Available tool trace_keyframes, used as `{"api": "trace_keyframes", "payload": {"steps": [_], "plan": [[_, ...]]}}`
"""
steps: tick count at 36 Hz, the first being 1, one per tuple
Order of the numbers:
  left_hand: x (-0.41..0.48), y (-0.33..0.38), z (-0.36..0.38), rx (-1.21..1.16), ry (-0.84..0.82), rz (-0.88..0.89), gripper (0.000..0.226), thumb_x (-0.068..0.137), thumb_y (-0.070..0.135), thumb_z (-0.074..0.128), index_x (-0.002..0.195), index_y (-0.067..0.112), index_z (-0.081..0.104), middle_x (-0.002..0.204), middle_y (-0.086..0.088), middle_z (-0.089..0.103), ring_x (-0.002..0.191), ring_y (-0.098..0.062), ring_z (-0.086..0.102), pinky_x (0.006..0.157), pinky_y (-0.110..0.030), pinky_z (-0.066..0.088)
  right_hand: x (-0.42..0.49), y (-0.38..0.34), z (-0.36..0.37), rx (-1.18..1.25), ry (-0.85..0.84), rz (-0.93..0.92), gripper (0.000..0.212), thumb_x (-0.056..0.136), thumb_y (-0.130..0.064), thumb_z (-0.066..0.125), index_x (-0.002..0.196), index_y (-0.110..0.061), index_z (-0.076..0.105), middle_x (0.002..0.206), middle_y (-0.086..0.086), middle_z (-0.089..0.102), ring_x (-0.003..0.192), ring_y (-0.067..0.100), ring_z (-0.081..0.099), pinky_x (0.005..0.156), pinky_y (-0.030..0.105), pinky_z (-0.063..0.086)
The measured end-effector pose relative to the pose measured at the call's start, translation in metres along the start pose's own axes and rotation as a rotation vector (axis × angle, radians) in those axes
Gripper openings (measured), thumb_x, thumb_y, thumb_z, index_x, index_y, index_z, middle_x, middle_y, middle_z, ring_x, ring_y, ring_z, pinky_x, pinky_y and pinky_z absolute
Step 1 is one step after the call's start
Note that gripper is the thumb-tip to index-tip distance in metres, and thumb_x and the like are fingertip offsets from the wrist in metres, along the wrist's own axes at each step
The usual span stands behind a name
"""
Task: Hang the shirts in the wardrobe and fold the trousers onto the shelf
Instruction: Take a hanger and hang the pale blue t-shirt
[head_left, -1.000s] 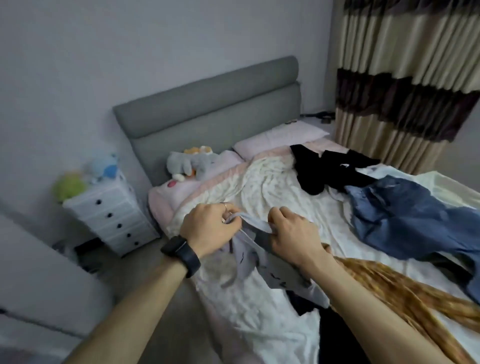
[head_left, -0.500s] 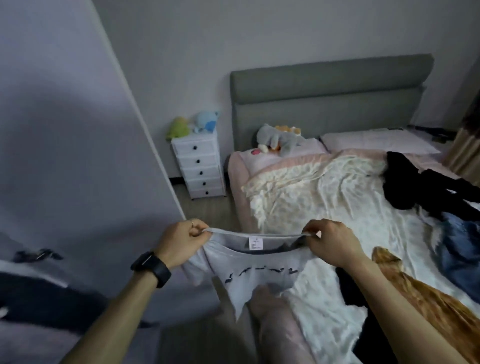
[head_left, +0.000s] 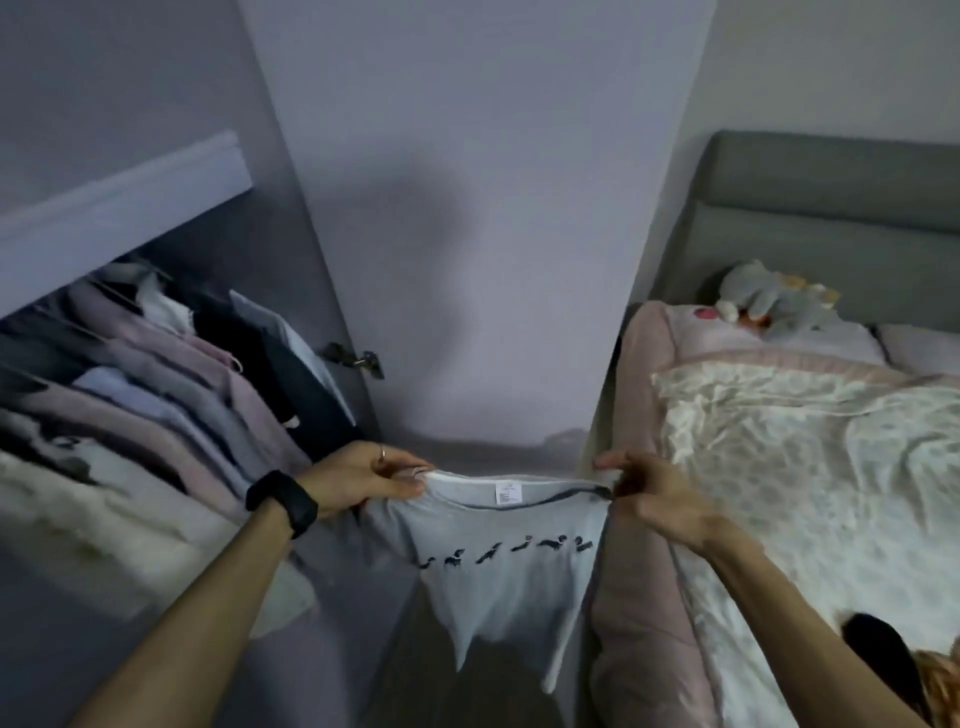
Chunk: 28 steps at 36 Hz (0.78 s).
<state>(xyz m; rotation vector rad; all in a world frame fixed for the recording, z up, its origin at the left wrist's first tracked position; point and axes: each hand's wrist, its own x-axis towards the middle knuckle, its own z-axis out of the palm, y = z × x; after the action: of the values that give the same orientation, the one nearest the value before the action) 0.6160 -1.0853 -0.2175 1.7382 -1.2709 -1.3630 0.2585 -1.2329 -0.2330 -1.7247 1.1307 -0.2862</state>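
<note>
Shirt (head_left: 498, 571) collar taut | left hand (head_left: 363, 480) pinches | right hand (head_left: 654, 493) pinches

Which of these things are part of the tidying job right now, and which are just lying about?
In the job:
shirt, pinched at its neckline by the left hand and right hand
open wardrobe with hanging clothes

Lying about:
plush toy
quilt
headboard
</note>
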Motion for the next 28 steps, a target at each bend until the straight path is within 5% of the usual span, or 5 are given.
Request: {"api": "trace_keyframes", "payload": {"steps": [3, 8, 16, 20, 28], "plan": [[-0.028, -0.011, -0.022, 0.084, 0.066, -0.055, 0.047, 0.066, 0.043, 0.089, 0.109, 0.029, 0.076, 0.109, 0.006, 0.076, 0.104, -0.008, 0.069, 0.089, -0.016, 0.051, 0.016, -0.02, 0.029, -0.143, 0.055, -0.163, 0.028, 0.087, -0.009, 0.076, 0.102, -0.03, 0.067, 0.091, -0.012, 0.069, 0.076, -0.002, 0.063, 0.071, 0.011, 0.048], [-0.068, -0.033, -0.036, 0.173, 0.374, -0.016, 0.009, 0.086, 0.021, 0.078, 0.085, 0.029, 0.073, 0.073, 0.022, 0.072, 0.071, 0.01, 0.063, 0.068, -0.008, 0.043, 0.036, -0.055, 0.065, -0.159, 0.038, -0.295, 0.013, 0.088, -0.02, 0.078, 0.091, -0.03, 0.071, 0.083, -0.013, 0.072, 0.074, 0.01, 0.069, 0.074, 0.035, 0.059], [-0.145, -0.088, -0.037, -0.039, 0.964, -0.012, 0.033, 0.078, 0.052, 0.073, 0.083, 0.02, 0.079, 0.069, 0.015, 0.067, 0.07, -0.008, 0.062, 0.071, -0.021, 0.046, 0.083, -0.104, 0.105, -0.306, 0.029, -0.539, 0.014, 0.087, -0.031, 0.078, 0.084, -0.018, 0.074, 0.06, -0.005, 0.065, 0.06, 0.005, 0.064, 0.062, 0.022, 0.05], [-0.169, -0.099, -0.023, -0.079, 1.147, -0.073, 0.012, 0.083, 0.046, 0.077, 0.085, 0.034, 0.078, 0.077, 0.001, 0.074, 0.08, -0.025, 0.07, 0.076, -0.038, 0.057, 0.105, -0.122, 0.134, -0.381, -0.08, -0.64, 0.012, 0.087, -0.033, 0.078, 0.08, -0.028, 0.069, 0.063, -0.011, 0.065, 0.066, 0.005, 0.064, 0.059, 0.016, 0.046], [-0.211, -0.064, 0.015, -0.131, 1.478, -0.235, 0.031, 0.09, 0.042, 0.07, 0.082, 0.013, 0.077, 0.069, 0.002, 0.063, 0.063, -0.008, 0.05, 0.056, -0.009, 0.038, 0.108, -0.175, 0.19, -0.444, -0.565, -0.848, 0.019, 0.095, -0.019, 0.071, 0.113, -0.02, 0.075, 0.097, -0.02, 0.072, 0.094, -0.004, 0.067, 0.081, 0.0, 0.042]]}}
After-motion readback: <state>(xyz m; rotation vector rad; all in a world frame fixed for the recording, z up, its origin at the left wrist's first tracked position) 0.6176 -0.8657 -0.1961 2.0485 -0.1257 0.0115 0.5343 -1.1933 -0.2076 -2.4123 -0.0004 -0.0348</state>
